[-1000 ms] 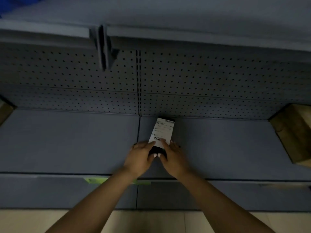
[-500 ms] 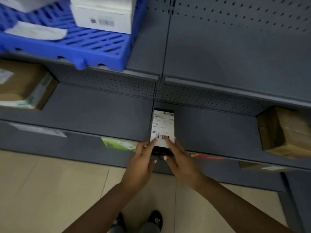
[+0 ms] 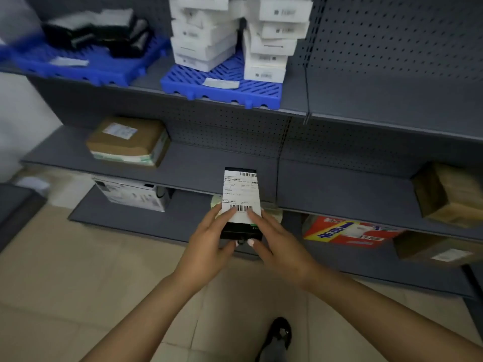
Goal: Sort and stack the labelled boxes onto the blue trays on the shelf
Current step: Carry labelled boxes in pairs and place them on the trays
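A slim black box with a white barcode label (image 3: 241,194) is held in front of the grey shelving at mid height. My left hand (image 3: 209,241) grips its near left side and my right hand (image 3: 277,244) grips its near right side, thumbs under the near end. On the upper shelf lie two blue trays: the left blue tray (image 3: 78,66) carries black boxes (image 3: 96,32), the right blue tray (image 3: 222,87) carries two stacks of white labelled boxes (image 3: 235,35).
A brown parcel (image 3: 128,139) lies on the middle shelf at left and another brown box (image 3: 449,194) at right. Below are a white carton (image 3: 130,194), a red package (image 3: 347,231) and a brown labelled box (image 3: 433,249). A tiled floor and my shoe (image 3: 279,333) are below.
The box came off the middle shelf in both hands and is now held in front of it. The view has drawn back and risen, showing the blue trays above.
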A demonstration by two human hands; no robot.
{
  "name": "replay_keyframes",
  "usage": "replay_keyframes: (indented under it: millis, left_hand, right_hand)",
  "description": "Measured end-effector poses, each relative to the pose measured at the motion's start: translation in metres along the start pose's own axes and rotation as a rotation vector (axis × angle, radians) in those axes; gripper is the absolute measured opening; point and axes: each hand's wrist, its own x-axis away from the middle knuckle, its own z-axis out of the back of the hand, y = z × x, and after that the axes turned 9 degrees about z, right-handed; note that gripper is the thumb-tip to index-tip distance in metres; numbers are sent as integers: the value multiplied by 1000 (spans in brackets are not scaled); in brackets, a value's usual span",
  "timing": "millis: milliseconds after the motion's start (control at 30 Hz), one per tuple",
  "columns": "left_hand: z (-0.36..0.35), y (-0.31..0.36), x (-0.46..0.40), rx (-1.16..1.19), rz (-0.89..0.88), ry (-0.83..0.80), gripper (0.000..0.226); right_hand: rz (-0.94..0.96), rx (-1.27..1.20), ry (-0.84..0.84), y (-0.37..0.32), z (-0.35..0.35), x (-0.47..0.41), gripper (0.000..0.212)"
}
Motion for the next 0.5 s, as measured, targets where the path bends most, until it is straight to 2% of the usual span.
replay_keyframes:
  millis: [267,500]
  left_hand:
    - [127,14,77,-52,-43,185,66]
    - [211,25,90,-97,-118,300,65]
  right_hand:
    - [196,71,15,-144,-4,-3,59]
    - [273,128,60,-216,7,-34,57]
